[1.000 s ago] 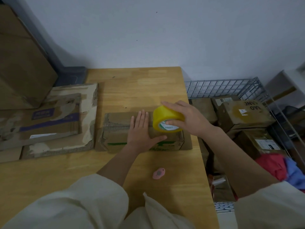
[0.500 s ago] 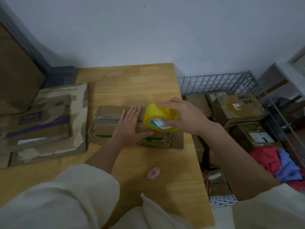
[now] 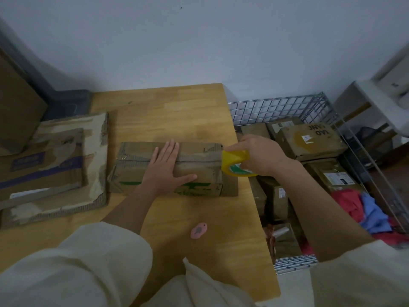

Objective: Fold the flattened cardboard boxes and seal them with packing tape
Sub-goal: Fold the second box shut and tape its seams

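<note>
Sitting near the right edge of the wooden table [image 3: 168, 111] is the folded cardboard box [image 3: 199, 171], closed flaps up, with green print along its near side. The left hand [image 3: 164, 171] lies flat on top of it, fingers straight and close together, thumb spread out toward the right, pressing the flaps down. Over at the box's right end, the right hand [image 3: 257, 157] has its fingers curled round a yellow tape roll [image 3: 235, 165], which is right up against that end of the box, hanging past the table edge.

Closer to the person there's a little pink cutter [image 3: 198, 230] lying on the table by itself. A stack of flattened boxes [image 3: 53, 165] sits at the left side. Right of the table, a wire basket [image 3: 287, 107] holds a bunch of taped-up boxes [image 3: 309, 140] plus some red and blue cloth [image 3: 363, 209].
</note>
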